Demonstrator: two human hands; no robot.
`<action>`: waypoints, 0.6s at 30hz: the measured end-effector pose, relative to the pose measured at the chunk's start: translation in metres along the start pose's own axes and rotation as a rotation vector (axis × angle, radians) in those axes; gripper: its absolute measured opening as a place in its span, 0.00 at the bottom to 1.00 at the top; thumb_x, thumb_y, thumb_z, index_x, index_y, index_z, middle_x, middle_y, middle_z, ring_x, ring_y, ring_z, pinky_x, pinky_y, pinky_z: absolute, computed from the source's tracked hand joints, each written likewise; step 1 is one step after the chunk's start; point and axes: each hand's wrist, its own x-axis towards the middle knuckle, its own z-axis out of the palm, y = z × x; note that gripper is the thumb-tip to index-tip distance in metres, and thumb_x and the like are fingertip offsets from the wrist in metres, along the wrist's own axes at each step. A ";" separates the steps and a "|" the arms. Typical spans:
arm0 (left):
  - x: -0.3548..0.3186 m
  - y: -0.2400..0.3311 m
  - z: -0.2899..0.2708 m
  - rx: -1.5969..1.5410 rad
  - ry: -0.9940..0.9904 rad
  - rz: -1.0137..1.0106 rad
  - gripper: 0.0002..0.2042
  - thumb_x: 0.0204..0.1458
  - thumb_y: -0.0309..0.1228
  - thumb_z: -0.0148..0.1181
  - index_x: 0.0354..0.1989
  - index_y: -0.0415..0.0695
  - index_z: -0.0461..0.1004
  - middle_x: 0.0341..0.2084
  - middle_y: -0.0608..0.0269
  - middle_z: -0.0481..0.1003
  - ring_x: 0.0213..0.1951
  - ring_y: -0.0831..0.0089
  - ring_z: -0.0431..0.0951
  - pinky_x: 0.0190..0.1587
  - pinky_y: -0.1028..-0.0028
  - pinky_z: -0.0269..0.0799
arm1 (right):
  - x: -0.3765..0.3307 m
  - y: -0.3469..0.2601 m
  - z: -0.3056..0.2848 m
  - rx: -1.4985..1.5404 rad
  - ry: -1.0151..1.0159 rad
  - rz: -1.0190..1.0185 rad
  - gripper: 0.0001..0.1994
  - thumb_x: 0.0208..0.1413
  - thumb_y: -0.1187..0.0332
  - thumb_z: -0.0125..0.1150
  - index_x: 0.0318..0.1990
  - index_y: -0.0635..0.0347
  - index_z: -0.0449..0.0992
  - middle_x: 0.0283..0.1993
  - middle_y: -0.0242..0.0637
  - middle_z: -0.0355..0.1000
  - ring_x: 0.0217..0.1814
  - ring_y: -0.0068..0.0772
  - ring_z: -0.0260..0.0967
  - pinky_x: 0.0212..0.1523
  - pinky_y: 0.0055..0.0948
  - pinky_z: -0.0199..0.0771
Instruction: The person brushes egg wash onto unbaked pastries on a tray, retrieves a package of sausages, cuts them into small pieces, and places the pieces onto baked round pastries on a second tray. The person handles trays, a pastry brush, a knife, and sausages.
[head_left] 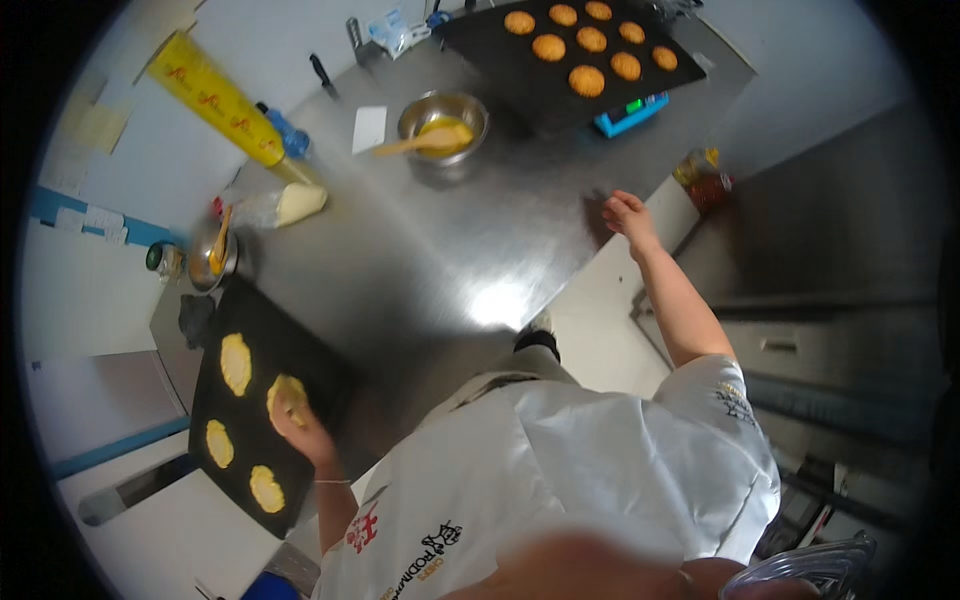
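My left hand [307,432] is over a black baking tray [262,330] at the lower left. Its thumb and fingers are closed about the edge of a flat, pale yellow dough piece [287,390]. Several similar rounds lie on that tray, among them a larger dough round [236,364] and a dough round by the front edge [267,489]. Away to the right, my right hand [628,215] hangs by the edge of the steel counter [420,260]. Its fingers are loosely bent and somewhat apart, with nothing seen in them.
A steel bowl [470,107] with yellow liquid holds a wooden spatula [405,146]. Browned round pastries [591,39] sit on a far dark tray [490,55], beside a blue scale [632,116]. At left are a piping bag [300,203], a yellow film roll [215,98] and a smaller bowl [230,255].
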 end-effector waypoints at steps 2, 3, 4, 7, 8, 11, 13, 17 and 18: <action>-0.003 0.061 0.078 -0.208 -0.251 0.010 0.19 0.56 0.23 0.55 0.57 0.38 0.67 0.54 0.54 0.68 0.54 0.62 0.68 0.55 0.67 0.64 | 0.081 -0.024 -0.074 0.093 -0.037 0.013 0.16 0.58 0.60 0.60 0.51 0.53 0.69 0.43 0.32 0.72 0.44 0.29 0.72 0.45 0.33 0.74; -0.002 0.104 0.096 -0.272 -0.329 -0.049 0.19 0.56 0.24 0.55 0.57 0.39 0.67 0.54 0.55 0.68 0.54 0.64 0.68 0.55 0.69 0.65 | 0.101 -0.047 -0.071 0.161 -0.023 0.032 0.15 0.58 0.59 0.59 0.49 0.52 0.68 0.43 0.32 0.71 0.44 0.31 0.71 0.46 0.36 0.73; -0.001 0.149 0.123 -0.361 -0.409 -0.117 0.19 0.56 0.25 0.55 0.57 0.39 0.67 0.54 0.56 0.68 0.54 0.65 0.68 0.54 0.71 0.65 | 0.132 -0.064 -0.085 0.252 -0.014 0.081 0.17 0.58 0.57 0.60 0.50 0.50 0.69 0.41 0.29 0.72 0.42 0.29 0.71 0.44 0.34 0.73; 0.026 0.228 0.222 -0.595 -0.703 -0.233 0.19 0.58 0.27 0.54 0.58 0.39 0.66 0.55 0.56 0.68 0.55 0.68 0.68 0.55 0.72 0.64 | 0.224 -0.109 -0.114 0.368 -0.016 0.042 0.15 0.59 0.57 0.59 0.47 0.55 0.70 0.41 0.33 0.69 0.40 0.30 0.71 0.43 0.36 0.74; 0.041 0.265 0.252 -0.687 -0.776 -0.286 0.18 0.60 0.28 0.52 0.58 0.38 0.66 0.56 0.56 0.68 0.55 0.68 0.68 0.56 0.72 0.64 | 0.253 -0.119 -0.123 0.393 0.011 0.060 0.15 0.59 0.58 0.59 0.45 0.57 0.71 0.39 0.34 0.69 0.39 0.30 0.71 0.42 0.36 0.75; 0.094 0.367 0.338 -0.979 -0.814 -0.512 0.23 0.62 0.42 0.48 0.60 0.39 0.64 0.54 0.59 0.69 0.55 0.69 0.69 0.57 0.68 0.62 | 0.324 -0.132 -0.153 0.548 0.043 0.121 0.12 0.60 0.61 0.59 0.39 0.62 0.71 0.31 0.35 0.67 0.34 0.31 0.68 0.32 0.33 0.78; 0.126 0.404 0.386 -1.167 -0.837 -0.703 0.27 0.60 0.50 0.49 0.59 0.42 0.65 0.53 0.59 0.70 0.54 0.68 0.69 0.57 0.65 0.61 | 0.351 -0.132 -0.158 0.572 -0.040 0.142 0.09 0.59 0.65 0.58 0.37 0.62 0.72 0.31 0.36 0.68 0.30 0.30 0.67 0.31 0.32 0.78; 0.151 0.418 0.450 -1.086 -0.616 -1.037 0.32 0.56 0.56 0.51 0.59 0.42 0.66 0.51 0.55 0.71 0.54 0.61 0.69 0.57 0.60 0.61 | 0.357 -0.135 -0.140 0.632 -0.104 0.161 0.03 0.53 0.72 0.59 0.35 0.59 0.73 0.31 0.35 0.69 0.28 0.33 0.70 0.28 0.32 0.78; 0.141 0.436 0.452 -1.071 -0.629 -1.029 0.32 0.56 0.56 0.51 0.59 0.42 0.66 0.51 0.55 0.71 0.54 0.59 0.68 0.56 0.59 0.61 | 0.366 -0.133 -0.168 0.554 -0.053 0.153 0.04 0.52 0.74 0.60 0.35 0.59 0.73 0.33 0.36 0.72 0.28 0.35 0.71 0.27 0.33 0.77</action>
